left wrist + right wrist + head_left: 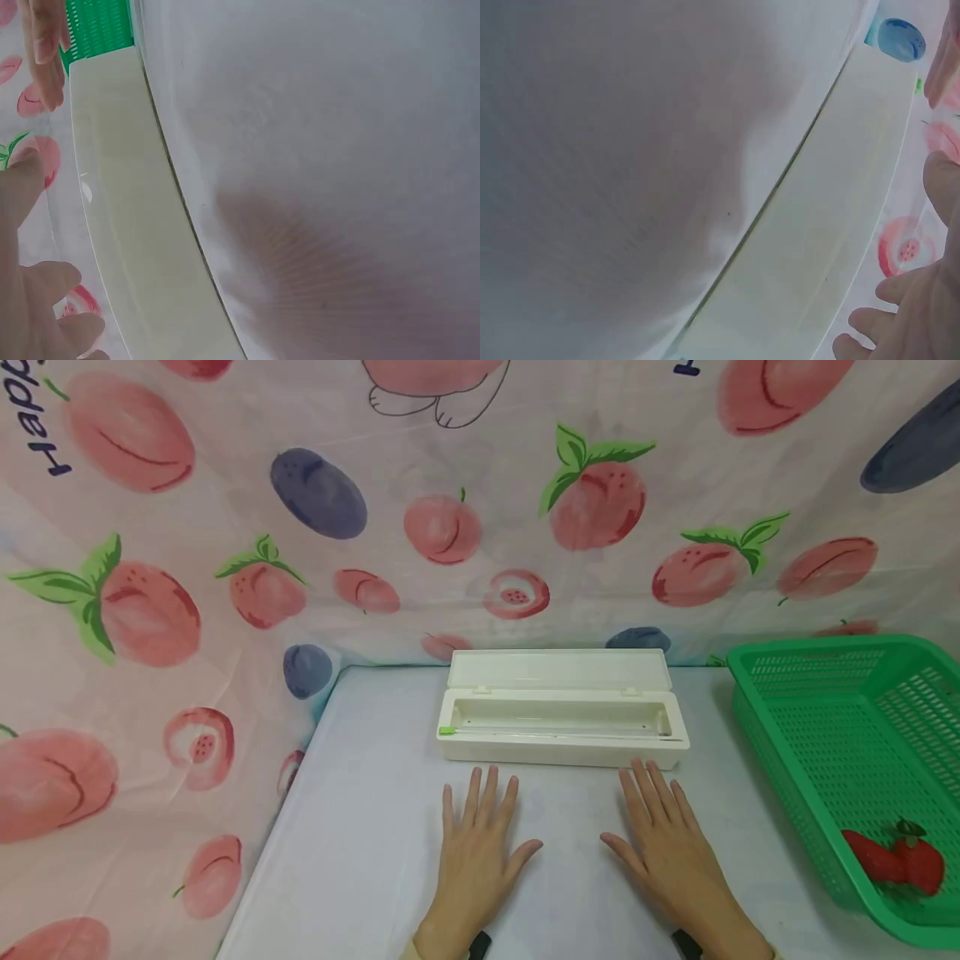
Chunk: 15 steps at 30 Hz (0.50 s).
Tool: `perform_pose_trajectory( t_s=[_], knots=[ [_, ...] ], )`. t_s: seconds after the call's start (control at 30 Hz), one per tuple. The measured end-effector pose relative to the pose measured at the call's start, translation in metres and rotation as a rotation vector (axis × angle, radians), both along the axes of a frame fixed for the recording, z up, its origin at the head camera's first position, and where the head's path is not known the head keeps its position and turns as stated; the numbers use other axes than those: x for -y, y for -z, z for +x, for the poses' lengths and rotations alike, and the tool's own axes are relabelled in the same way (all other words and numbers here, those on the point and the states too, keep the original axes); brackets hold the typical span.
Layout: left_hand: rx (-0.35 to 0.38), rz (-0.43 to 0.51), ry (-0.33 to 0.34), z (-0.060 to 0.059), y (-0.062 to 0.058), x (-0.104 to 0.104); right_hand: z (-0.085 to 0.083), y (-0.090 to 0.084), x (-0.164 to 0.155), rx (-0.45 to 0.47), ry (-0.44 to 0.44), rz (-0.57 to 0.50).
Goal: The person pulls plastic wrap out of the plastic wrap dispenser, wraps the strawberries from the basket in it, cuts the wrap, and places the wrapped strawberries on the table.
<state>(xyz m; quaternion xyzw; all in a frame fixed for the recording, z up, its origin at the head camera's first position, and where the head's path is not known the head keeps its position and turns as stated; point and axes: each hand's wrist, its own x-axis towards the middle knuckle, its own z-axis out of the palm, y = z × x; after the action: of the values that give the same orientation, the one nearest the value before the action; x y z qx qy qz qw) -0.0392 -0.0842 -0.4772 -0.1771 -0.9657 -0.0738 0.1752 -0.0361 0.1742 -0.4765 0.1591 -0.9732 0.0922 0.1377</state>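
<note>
- Head view showed a fruit-print cloth (150, 610) filling the top and left of the frame, hung behind and beside the pale table (360, 860).
- At centre frame a long white box (558, 727) lay on the table with its lid (558, 669) swung back toward the cloth; a small green tab (447, 730) sat at its left end, and I could not tell what else was inside.
- At the right edge stood a green basket (757, 710), well apart from the box, with two red strawberries (896, 858) in its lower corner.
- Low in the frame, the left hand (476, 847) and right hand (667, 843) lay flat on the table, fingers straight and spread, apart from each other and holding nothing.
- Fingertips of the right hand reached just beside the box's front wall; the left fingertips sat a little short of it, with nothing between.
- Wrist views showed only the box's side against the table.
</note>
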Motion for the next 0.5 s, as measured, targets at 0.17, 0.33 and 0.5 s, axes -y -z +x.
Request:
perform_pose_trajectory(
  t_s=[0.17,0.33,0.5],
  knots=[
    [0.001,-0.011,0.006,-0.004,-0.004,-0.002,-0.006,-0.006,0.0,0.003,-0.011,-0.004],
    [0.039,-0.011,0.029,-0.009,-0.009,-0.003,-0.011,-0.009,-0.002,-0.04,-0.051,-0.069],
    [0.042,-0.005,0.063,-0.016,-0.015,-0.005,-0.022,-0.013,-0.004,-0.122,-0.098,-0.124]
  ],
)
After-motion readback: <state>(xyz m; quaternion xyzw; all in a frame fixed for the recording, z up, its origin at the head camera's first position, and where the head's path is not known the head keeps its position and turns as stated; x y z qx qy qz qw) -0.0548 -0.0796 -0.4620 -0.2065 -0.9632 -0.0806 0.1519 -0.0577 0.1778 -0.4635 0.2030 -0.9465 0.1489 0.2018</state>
